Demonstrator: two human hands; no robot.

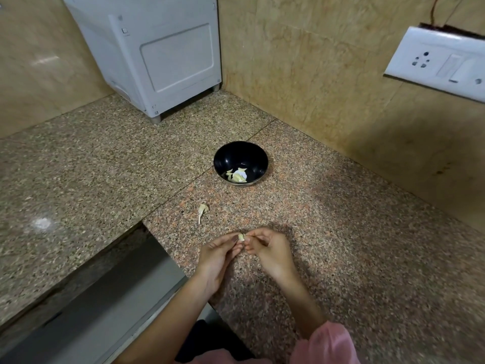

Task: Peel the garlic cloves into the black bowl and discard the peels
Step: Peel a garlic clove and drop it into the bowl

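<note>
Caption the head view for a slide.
Left hand and right hand pinch a garlic clove over the granite counter; peeled cloves sit in the black bowl.

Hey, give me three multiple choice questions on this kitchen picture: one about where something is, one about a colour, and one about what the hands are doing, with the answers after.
1. Where does the black bowl stand?
A. on the speckled counter, near the wall corner
B. on a chair
C. on the floor

2. What colour is the sleeve?
A. blue
B. pink
C. green

3. What are the left hand and the right hand doing?
A. lying flat
B. lifting the bowl
C. both pinching one garlic clove

Answers: 1 A, the bowl sits on the granite below the corner. 2 B, pink cloth shows at the lower edge. 3 C, fingertips of both hands meet on the clove.
</note>
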